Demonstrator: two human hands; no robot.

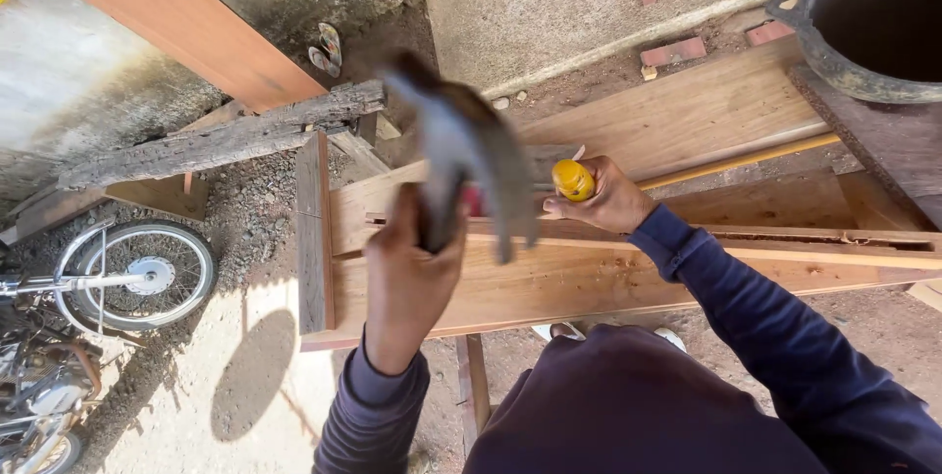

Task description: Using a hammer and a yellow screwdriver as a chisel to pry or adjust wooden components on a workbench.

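My left hand (407,268) is shut around the handle of a hammer (461,140), which is raised and motion-blurred above the workpiece. My right hand (608,204) grips a chisel with a yellow handle (572,180), its yellow end showing above the fist. The chisel is set against a long light wooden plank (589,283) that lies across a bench. The blade is hidden behind the hammer and hand. A slot or groove (834,236) runs along the plank to the right. Both arms wear dark blue sleeves.
A large dark metal pot (863,23) stands at the top right on more boards (687,111). A rough weathered beam (226,140) and an orange board (177,13) lie at left. A motorbike wheel (137,273) stands at lower left. Bricks (677,50) and sandals (327,47) rest on the ground.
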